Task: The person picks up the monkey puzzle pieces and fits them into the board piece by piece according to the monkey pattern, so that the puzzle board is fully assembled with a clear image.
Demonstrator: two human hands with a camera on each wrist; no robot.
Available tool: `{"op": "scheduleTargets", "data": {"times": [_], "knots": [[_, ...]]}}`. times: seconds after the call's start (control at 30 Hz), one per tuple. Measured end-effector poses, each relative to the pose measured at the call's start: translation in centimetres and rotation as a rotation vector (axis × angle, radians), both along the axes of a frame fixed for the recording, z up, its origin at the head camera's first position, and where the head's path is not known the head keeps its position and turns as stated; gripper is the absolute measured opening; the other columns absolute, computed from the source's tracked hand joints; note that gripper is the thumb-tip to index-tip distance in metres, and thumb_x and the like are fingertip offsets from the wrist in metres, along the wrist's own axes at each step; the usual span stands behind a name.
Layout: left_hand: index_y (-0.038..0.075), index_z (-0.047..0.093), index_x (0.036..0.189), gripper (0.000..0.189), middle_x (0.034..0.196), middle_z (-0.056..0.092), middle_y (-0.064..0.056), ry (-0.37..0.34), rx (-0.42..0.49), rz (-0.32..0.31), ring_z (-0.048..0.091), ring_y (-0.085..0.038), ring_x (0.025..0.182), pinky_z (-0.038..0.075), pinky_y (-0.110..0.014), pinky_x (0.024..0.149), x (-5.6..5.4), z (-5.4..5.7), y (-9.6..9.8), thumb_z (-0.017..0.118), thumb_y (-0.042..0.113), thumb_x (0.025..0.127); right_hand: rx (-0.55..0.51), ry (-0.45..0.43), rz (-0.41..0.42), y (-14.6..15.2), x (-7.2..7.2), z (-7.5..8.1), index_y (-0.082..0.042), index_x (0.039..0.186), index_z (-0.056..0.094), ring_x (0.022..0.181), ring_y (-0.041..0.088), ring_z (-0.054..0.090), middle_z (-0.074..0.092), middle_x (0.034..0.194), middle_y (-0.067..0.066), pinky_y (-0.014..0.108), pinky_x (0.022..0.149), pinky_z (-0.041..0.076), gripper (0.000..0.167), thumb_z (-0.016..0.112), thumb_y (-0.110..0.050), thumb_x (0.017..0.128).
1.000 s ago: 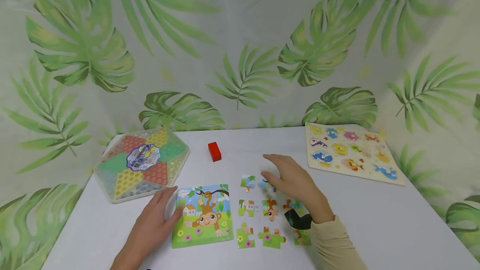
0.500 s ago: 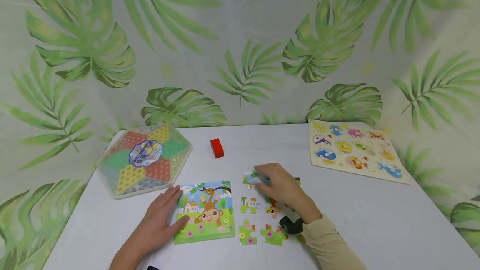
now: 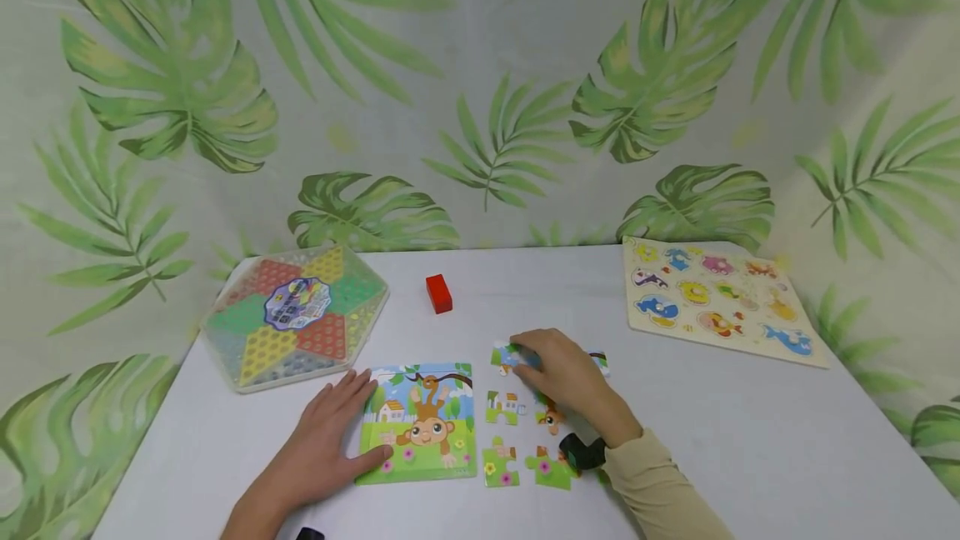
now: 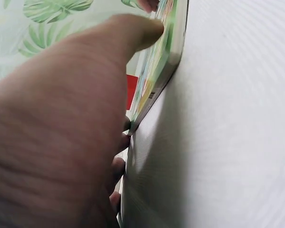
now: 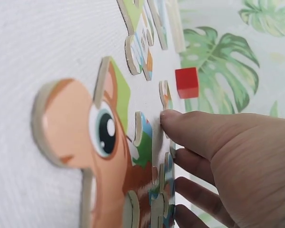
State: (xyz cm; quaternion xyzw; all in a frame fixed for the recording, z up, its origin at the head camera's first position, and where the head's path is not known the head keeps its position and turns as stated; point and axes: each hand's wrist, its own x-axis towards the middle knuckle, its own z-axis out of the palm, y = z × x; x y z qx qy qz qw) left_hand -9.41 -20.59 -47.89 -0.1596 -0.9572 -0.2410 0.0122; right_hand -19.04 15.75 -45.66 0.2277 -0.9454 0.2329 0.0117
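Note:
My left hand (image 3: 322,440) rests along the left side of a square monkey picture board (image 3: 420,467). Its thumb lies on the board's face, as the left wrist view also shows, and the fingers stretch along the edge. To the right, loose jigsaw pieces are laid out in rows. My right hand (image 3: 566,369) reaches over the top row, pinching a blue jigsaw piece (image 3: 529,357) between thumb and fingertips; the hand hides part of it. A house piece (image 3: 502,407) and a flower piece (image 3: 500,467) lie nearby. In the right wrist view a monkey-face piece (image 5: 64,121) is close to the camera.
Behind the pieces sits a red block (image 3: 439,294). A hexagonal star-patterned game box (image 3: 348,298) is at the back left. At the back right lies a wooden sea-animal puzzle board (image 3: 720,298), with a leaf-print cloth (image 3: 495,157) hanging behind the table.
My right hand has come down and left onto the top row of pieces, its fingers closing around one. My left hand has stayed at the board's left edge.

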Motion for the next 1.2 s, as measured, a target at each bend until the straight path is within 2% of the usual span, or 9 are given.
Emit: {"op": "scheduleTargets", "data": {"times": [0.3,0.43,0.53,0.77,0.97,1.2], "knots": [[0.009,0.042,0.158,0.121,0.168,0.033,-0.008,-0.022,-0.034,-0.031,0.025,-0.033,0.157,0.016,-0.052,0.125,0.2,-0.1,-0.2,0.072,0.085,0.068,0.025,0.031,-0.022,-0.2,0.0,0.1,-0.01,0.13,0.071,0.123,0.027,0.065,0.071,0.13,0.007,0.046,0.101,0.056,0.043,0.079,-0.03,0.093],[0.01,0.039,0.16,0.13,0.17,0.028,-0.009,-0.067,-0.028,-0.068,0.022,-0.032,0.158,0.007,-0.043,0.128,0.2,-0.1,-0.7,0.073,0.088,0.062,0.022,0.024,-0.03,-0.2,0.1,0.1,-0.009,0.129,0.072,0.12,0.026,0.067,0.072,0.129,0.007,0.045,0.099,0.057,0.043,0.08,-0.029,0.092],[0.01,0.038,0.16,0.131,0.17,0.028,-0.009,-0.086,-0.029,-0.085,0.021,-0.032,0.158,0.004,-0.039,0.128,0.2,0.0,-0.8,0.074,0.088,0.061,0.018,0.019,-0.029,-0.1,0.2,0.1,-0.009,0.129,0.071,0.12,0.026,0.067,0.072,0.129,0.008,0.045,0.099,0.057,0.043,0.08,-0.028,0.092],[0.01,0.04,0.159,0.127,0.17,0.027,-0.008,-0.091,-0.019,-0.087,0.018,-0.033,0.159,0.01,-0.057,0.126,0.2,0.1,0.0,0.076,0.085,0.063,0.006,0.026,-0.024,0.0,0.1,0.3,-0.008,0.128,0.072,0.119,0.027,0.068,0.072,0.129,0.008,0.046,0.098,0.057,0.041,0.08,-0.027,0.092],[0.009,0.04,0.159,0.126,0.17,0.027,-0.008,-0.074,-0.038,-0.077,0.019,-0.033,0.159,0.01,-0.056,0.126,0.5,0.0,0.5,0.078,0.083,0.063,-0.014,0.013,-0.012,0.0,0.0,0.2,-0.008,0.126,0.073,0.116,0.027,0.069,0.073,0.127,0.009,0.046,0.096,0.058,0.039,0.08,-0.025,0.092],[0.011,0.038,0.16,0.127,0.171,0.025,-0.006,-0.072,-0.063,-0.08,0.017,-0.032,0.159,0.009,-0.056,0.126,0.6,-0.2,1.2,0.073,0.087,0.065,0.007,0.058,0.018,0.0,-0.4,0.1,-0.005,0.13,0.07,0.122,0.032,0.064,0.071,0.128,0.012,0.048,0.1,0.056,0.045,0.082,-0.022,0.09]]}}
